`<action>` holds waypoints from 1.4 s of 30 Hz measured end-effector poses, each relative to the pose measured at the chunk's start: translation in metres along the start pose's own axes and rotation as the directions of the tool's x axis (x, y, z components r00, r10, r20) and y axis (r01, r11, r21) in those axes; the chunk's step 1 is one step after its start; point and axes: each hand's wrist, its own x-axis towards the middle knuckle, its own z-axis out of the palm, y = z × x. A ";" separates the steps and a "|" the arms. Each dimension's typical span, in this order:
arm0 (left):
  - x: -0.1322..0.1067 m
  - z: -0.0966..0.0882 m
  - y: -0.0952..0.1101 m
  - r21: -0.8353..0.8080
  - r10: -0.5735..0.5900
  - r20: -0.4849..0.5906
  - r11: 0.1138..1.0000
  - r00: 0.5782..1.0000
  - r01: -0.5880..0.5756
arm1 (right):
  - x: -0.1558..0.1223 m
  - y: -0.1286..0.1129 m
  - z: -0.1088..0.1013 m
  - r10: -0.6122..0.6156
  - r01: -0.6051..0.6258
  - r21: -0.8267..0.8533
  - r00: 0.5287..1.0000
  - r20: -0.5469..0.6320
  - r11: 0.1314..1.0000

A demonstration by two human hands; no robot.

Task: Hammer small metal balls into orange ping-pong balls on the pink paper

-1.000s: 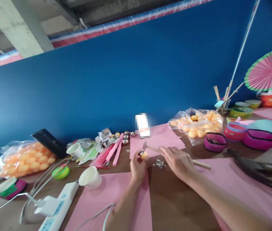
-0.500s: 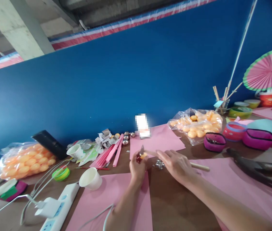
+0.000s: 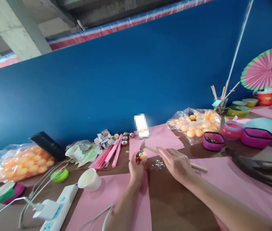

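Note:
My left hand pinches a small orange ball between its fingertips, and part of the ball's top is covered in shiny silver. In my right hand is a small hammer with a pale wooden handle. Its grey head is just above the ball; I cannot tell whether they touch. On the brown table between my hands lies a little heap of shiny silver bits, too small to name. Behind the left hand sit several silver-covered balls.
Bags of orange balls stand at left and right. A white paper cup and a power strip are near my left arm. Pink paper, purple fabric baskets and a large dark tool lie around. A blue partition closes the back.
The hammer's head has lifted slightly from the ball. The ball has turned a little in my left fingers, showing more silver. The whole view has shifted slightly.

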 end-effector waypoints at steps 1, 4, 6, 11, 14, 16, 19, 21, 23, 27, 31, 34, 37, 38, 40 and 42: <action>0.000 0.000 0.001 -0.008 -0.008 0.004 1.000 1.000 0.008 | 0.000 -0.001 0.000 -0.007 0.007 -0.003 1.000 0.015 1.000; -0.001 0.000 0.003 -0.040 -0.001 -0.011 0.999 1.000 0.001 | 0.000 -0.003 0.000 -0.006 0.007 -0.003 0.999 0.053 1.000; -0.001 0.001 0.001 -0.084 0.022 -0.016 0.996 1.000 -0.023 | 0.001 -0.004 -0.001 0.040 -0.040 0.011 0.998 0.040 0.999; 0.000 0.002 -0.006 -0.219 0.036 0.015 0.975 0.999 -0.032 | 0.003 0.001 -0.007 0.148 -0.149 0.022 0.988 0.044 0.989; 0.000 0.002 -0.007 -0.204 0.004 0.036 0.979 0.999 0.003 | 0.003 0.002 -0.008 0.144 -0.147 0.038 0.988 0.060 0.988; 0.000 0.001 -0.006 -0.192 0.013 0.042 0.981 0.999 -0.005 | 0.003 0.001 -0.008 0.138 -0.140 0.060 0.990 0.040 0.988; -0.002 0.001 -0.002 -0.172 0.041 0.034 0.985 0.999 -0.034 | 0.002 -0.001 -0.006 0.109 -0.108 0.081 0.994 -0.005 0.991; -0.003 0.001 0.000 -0.165 0.017 0.031 0.986 0.999 -0.012 | 0.002 -0.002 -0.005 0.067 -0.067 0.073 0.998 0.002 0.995; -0.004 0.002 0.001 -0.171 -0.022 0.041 0.985 0.999 0.029 | 0.002 -0.002 -0.005 0.036 -0.038 0.060 0.999 0.027 0.997; -0.004 0.002 0.001 -0.154 -0.002 0.031 0.988 1.000 0.007 | 0.002 -0.002 -0.005 0.054 -0.054 0.061 0.999 -0.001 0.997; -0.003 0.002 -0.002 -0.153 0.022 0.025 0.988 0.999 -0.018 | 0.001 -0.001 -0.003 0.049 -0.050 0.048 0.998 0.025 0.998; -0.002 0.001 -0.001 -0.199 0.026 0.021 0.980 0.999 -0.022 | 0.000 -0.002 -0.002 0.062 -0.063 0.061 0.998 0.030 0.996; -0.003 0.002 0.000 -0.208 0.039 0.008 0.978 0.999 -0.037 | 0.000 -0.002 -0.001 0.085 -0.084 0.087 0.996 -0.001 0.993; -0.003 0.002 0.000 -0.198 0.043 0.018 0.979 0.999 -0.038 | 0.000 -0.002 -0.001 0.083 -0.083 0.088 0.997 0.000 0.993; -0.004 0.002 -0.001 -0.180 0.051 0.037 0.983 0.998 -0.044 | 0.000 -0.002 -0.002 0.063 -0.064 0.081 0.998 0.013 0.995; -0.003 0.002 -0.003 -0.172 0.066 0.036 0.983 0.997 -0.059 | 0.001 -0.003 -0.004 0.041 -0.041 0.071 0.999 0.010 0.997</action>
